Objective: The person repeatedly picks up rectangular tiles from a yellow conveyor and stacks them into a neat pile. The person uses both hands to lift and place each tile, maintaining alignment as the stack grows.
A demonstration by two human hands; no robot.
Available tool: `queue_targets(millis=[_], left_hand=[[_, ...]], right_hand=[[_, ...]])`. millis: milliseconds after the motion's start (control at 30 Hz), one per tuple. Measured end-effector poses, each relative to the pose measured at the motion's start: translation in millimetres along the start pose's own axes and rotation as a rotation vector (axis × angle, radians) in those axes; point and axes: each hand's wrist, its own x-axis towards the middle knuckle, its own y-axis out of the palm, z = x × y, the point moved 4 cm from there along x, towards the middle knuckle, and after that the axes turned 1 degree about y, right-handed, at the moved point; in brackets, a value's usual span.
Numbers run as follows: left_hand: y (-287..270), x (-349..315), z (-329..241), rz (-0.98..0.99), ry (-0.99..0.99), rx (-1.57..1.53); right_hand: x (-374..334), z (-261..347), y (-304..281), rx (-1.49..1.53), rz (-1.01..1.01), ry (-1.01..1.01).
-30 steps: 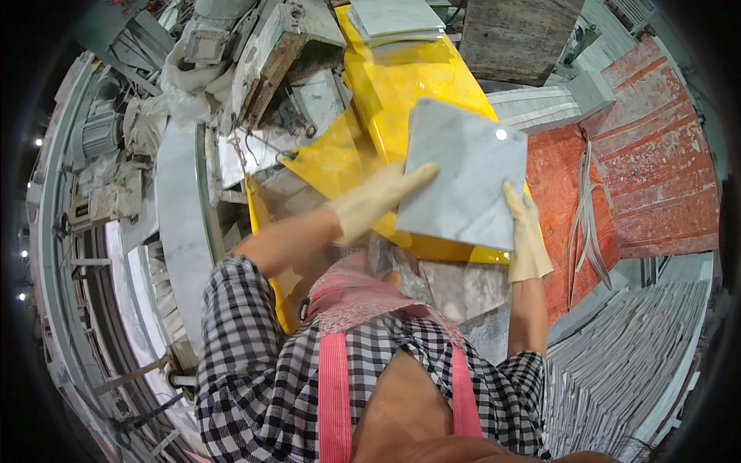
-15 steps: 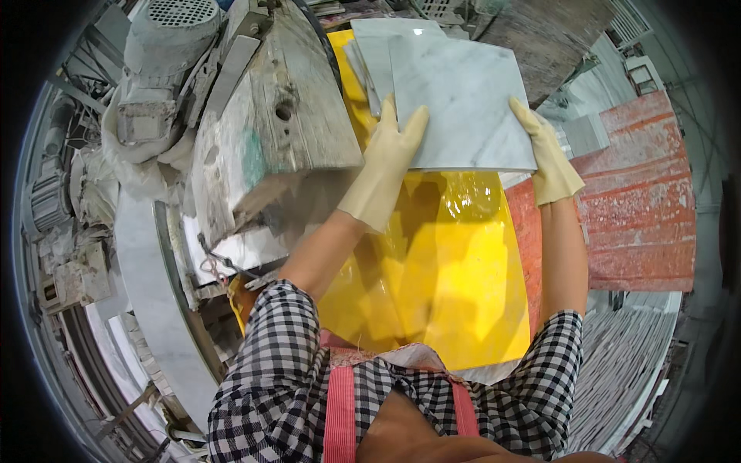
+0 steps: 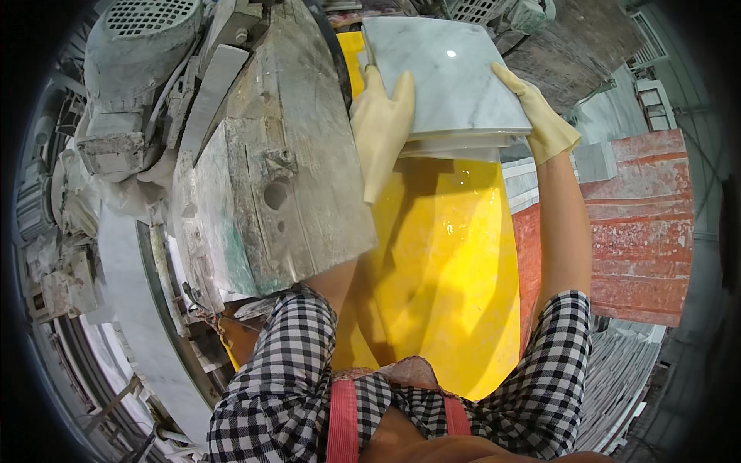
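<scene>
A white-grey marble tile [image 3: 444, 73] lies at the far middle, flat on a stack of similar tiles [image 3: 459, 147] whose near edges show below it. My left hand [image 3: 382, 127], in a cream rubber glove, grips the tile's left edge, thumb toward the top face and fingertips partly hidden. On the opposite edge, my right hand [image 3: 544, 119], gloved alike, has its fingers along the right side. Under and in front of the stack spreads a glossy wet yellow sheet [image 3: 448, 262]. A dusty machine housing [image 3: 285, 193] stands close beside my left hand and covers part of that forearm.
A grey motor [image 3: 139, 54] with a perforated cover sits at the far left. Right of my right arm is a worn red board [image 3: 641, 231] with small stone pieces [image 3: 598, 163] on its edge. Stacked thin slabs [image 3: 617, 370] stand at the lower right.
The tile, earlier tilted up and held nearer, now rests level on the stack, squared over it. Both hands stay at its sides. The view has shifted, with the machine housing appearing larger and lower.
</scene>
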Motion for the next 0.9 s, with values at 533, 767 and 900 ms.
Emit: queue_targets(millis=[533,767,900], left_hand=[[-7,-54,13,-0.041,0.269,-0.152],[9,-78,31,-0.107,0.679,0.206],[17,-78,21,-0.114,0.733,0.145]], right_hand=[[23,3,-13,-0.045,0.011,-0.041],[-35,109,-14,-1.309,-0.238,-0.701],[-127,183,-67,-0.887,-0.615,-0.740]])
